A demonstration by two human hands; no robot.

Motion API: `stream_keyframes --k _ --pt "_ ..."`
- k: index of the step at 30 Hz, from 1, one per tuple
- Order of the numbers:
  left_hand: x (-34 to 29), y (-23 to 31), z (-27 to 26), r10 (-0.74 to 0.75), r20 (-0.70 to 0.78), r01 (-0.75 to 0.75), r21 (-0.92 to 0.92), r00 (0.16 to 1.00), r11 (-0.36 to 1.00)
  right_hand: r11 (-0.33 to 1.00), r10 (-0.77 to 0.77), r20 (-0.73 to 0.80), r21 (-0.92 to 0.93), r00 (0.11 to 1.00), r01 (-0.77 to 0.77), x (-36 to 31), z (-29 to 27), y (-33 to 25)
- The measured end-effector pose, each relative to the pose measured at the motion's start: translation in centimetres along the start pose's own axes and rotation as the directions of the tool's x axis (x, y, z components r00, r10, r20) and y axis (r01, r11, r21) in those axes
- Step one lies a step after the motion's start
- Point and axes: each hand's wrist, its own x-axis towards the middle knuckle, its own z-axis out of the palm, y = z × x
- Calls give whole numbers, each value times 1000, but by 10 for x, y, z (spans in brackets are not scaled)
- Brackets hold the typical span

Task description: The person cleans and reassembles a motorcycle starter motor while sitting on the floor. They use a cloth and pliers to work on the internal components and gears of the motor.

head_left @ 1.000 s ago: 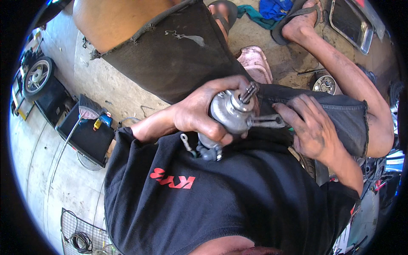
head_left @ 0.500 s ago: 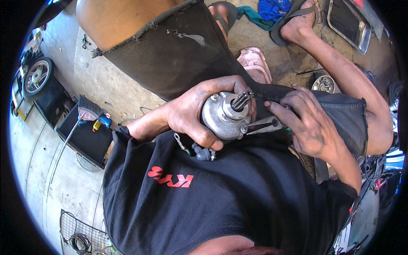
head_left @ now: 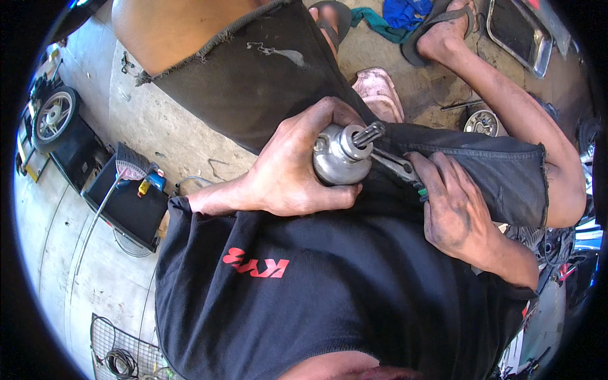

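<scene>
My left hand [head_left: 294, 168] is wrapped round a silver starter motor [head_left: 342, 166], its toothed shaft [head_left: 369, 134] pointing up and to the right. Dark grime covers the fingers. Just right of the motor, my right hand [head_left: 457, 212] is closed round pliers [head_left: 400, 166] with a bit of green handle showing. The plier jaws reach toward the motor's side; whether they touch it I cannot tell. Part of the motor is hidden behind my left hand.
Beyond my lap lie a pink plastic piece [head_left: 378, 92], a round metal part [head_left: 482, 123] and a blue cloth [head_left: 407, 12]. On the left, a black bin [head_left: 120, 206] holds a brush [head_left: 133, 163]. A wheel [head_left: 56, 116] lies farther off.
The motor has turned and shifted slightly right in my left hand, and its hanging cable end is out of sight. My right hand has moved down, its fingers closing more round the pliers.
</scene>
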Motion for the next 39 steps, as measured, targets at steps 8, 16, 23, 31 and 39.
stream_keyframes --k 8,16,23,31,39 --pt "4 -12 -4 104 302 109 -609 948 785 943 -331 -96 -9 939 332 19 -4 25" --pt "8 -18 -1 180 333 53 -583 926 811 920 -392 -80 -57 917 388 19 -2 37" --pt "5 -5 -12 189 -36 -191 -85 981 978 1000 -22 5 -3 1000 22 5 4 13" --pt "6 -18 -13 44 222 107 -625 974 774 970 -241 -95 -57 966 237 18 -12 25" --pt "3 -14 -6 -102 432 404 -698 896 592 948 -314 -25 -64 949 311 25 -5 31"
